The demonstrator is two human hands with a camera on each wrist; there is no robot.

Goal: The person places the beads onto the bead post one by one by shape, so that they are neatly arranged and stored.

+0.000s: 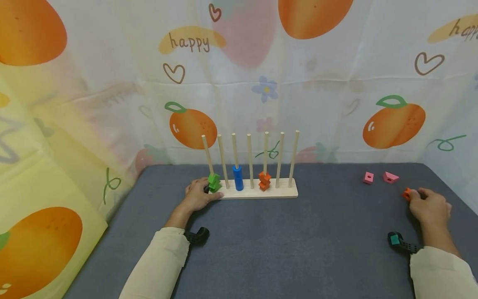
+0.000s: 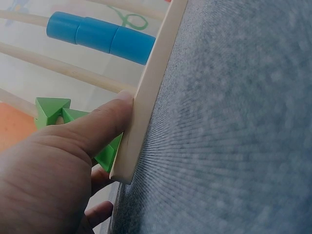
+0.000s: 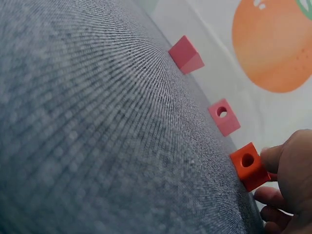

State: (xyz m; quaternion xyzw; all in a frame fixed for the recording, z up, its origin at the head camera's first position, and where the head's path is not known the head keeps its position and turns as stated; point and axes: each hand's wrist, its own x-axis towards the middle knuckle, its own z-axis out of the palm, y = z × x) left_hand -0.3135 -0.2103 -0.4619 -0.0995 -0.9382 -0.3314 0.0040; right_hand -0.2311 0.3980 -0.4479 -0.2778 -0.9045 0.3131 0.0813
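A wooden peg board (image 1: 257, 194) with several upright pegs stands at the table's back. My left hand (image 1: 196, 195) grips its left end, the thumb lying on the base beside the green blocks (image 1: 214, 182). Blue cylinders (image 2: 97, 35) are stacked on another peg, and orange blocks (image 1: 264, 181) sit on a peg right of the middle. Over at the far right, my right hand (image 1: 430, 209) pinches an orange block (image 3: 249, 165) with a hole through it. This block is at the tabletop; whether it touches the cloth I cannot tell.
Two pink blocks, one squarish (image 1: 368, 177) and one triangular (image 1: 390, 177), lie beyond my right hand near the back edge. The table (image 1: 284, 245) has a dark grey cloth. Behind it hangs a fruit-printed curtain (image 1: 321, 83).
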